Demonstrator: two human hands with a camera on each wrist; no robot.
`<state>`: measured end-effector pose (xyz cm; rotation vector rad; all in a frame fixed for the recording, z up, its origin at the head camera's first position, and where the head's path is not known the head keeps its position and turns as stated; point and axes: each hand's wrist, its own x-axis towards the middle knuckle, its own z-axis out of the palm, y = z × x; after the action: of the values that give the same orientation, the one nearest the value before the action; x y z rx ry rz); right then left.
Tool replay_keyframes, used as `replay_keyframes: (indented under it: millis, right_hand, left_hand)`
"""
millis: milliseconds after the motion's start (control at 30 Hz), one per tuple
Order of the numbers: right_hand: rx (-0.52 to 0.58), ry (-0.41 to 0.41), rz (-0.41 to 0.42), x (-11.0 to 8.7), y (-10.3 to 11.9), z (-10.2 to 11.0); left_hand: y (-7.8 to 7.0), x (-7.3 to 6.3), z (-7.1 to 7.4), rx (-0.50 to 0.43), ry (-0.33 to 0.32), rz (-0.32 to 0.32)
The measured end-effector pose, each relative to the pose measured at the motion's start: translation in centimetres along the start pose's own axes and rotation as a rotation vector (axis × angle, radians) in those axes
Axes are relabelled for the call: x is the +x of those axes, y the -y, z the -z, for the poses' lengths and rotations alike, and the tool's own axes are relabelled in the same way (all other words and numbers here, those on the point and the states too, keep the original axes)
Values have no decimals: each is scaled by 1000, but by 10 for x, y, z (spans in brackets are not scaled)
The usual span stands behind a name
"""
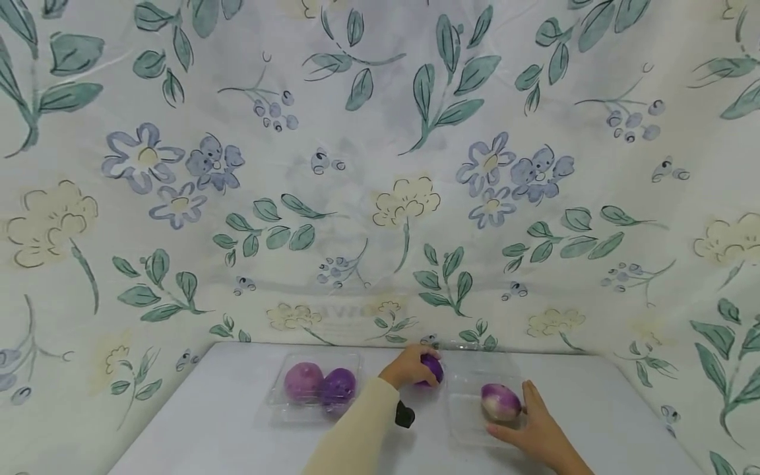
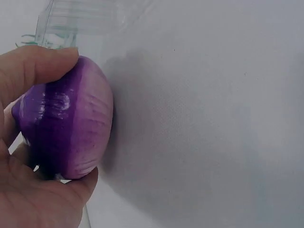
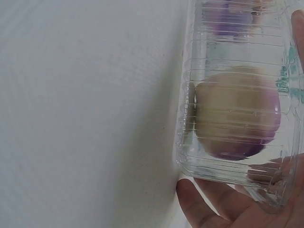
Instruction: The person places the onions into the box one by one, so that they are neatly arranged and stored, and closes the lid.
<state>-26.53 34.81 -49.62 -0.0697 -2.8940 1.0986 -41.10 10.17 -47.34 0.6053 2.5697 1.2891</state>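
My left hand [image 1: 411, 367] grips a dark purple onion [image 2: 66, 118], with the thumb on one side and the fingers on the other. The onion is close over the white table. My right hand [image 1: 537, 425] is at a clear plastic container [image 1: 466, 422], its extended thumb at the near side and a straight finger along the right edge. Inside that container lies a purple-and-white turnip-like vegetable [image 1: 501, 403]. Seen through the ribbed wall in the right wrist view, its pale side [image 3: 228, 111] faces the camera.
On the left stands another clear plastic box [image 1: 279, 389], holding a pinkish-purple round vegetable [image 1: 303, 381] and a darker purple one [image 1: 338, 388]. The white table [image 1: 196, 409] ends at a floral cloth backdrop [image 1: 356, 264]. A black wrist device [image 1: 405, 415] is by my left sleeve.
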Motion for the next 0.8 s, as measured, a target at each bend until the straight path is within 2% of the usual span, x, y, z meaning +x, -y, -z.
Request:
replay_keyframes:
  millis: [233,467,667,800]
  right_hand:
    - [0,28,-4,2,-1,-4]
    - [-1,7,41,4,2,1]
    - [-26,32,-16,4,1,2]
    - [-7,40,-25,3,0,1]
  left_hand:
    - [5,-8,-3,68,-21,-5]
    - [4,-6,3,91,-47,-14]
    - [6,-5,-1,82,-32,-18]
    - [8,-8,-4,76,-47,-25]
